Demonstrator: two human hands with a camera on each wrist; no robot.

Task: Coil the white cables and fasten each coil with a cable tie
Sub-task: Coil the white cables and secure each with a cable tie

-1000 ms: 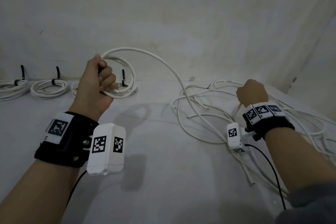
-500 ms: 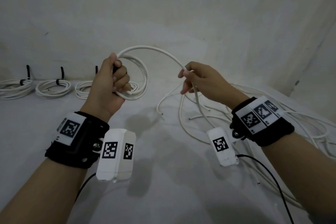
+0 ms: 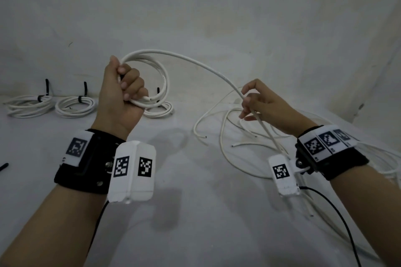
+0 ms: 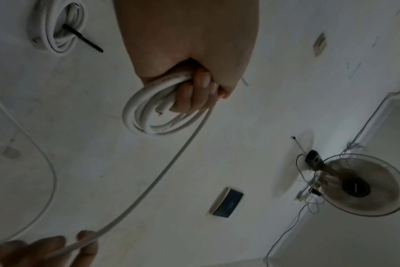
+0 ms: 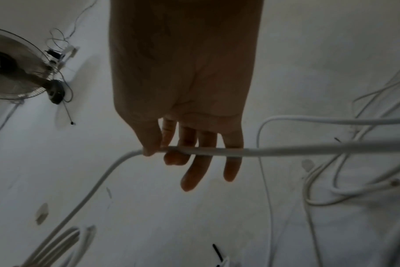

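A pale, stained wall [image 3: 195,17] rises at the far side of the white surface [image 3: 195,223]. A wall-mounted fan [image 4: 363,184] and a dark switch plate [image 4: 226,202] are seen. Light is dim.

A fan [image 4: 363,186] hangs on the wall [image 4: 149,180], well off from the grip, thin wires [image 4: 308,202] trailing by it. A dark plate [image 4: 227,202] sits on the same wall, between the fan and the grip. A grey sheet [image 3: 195,212] lies below.
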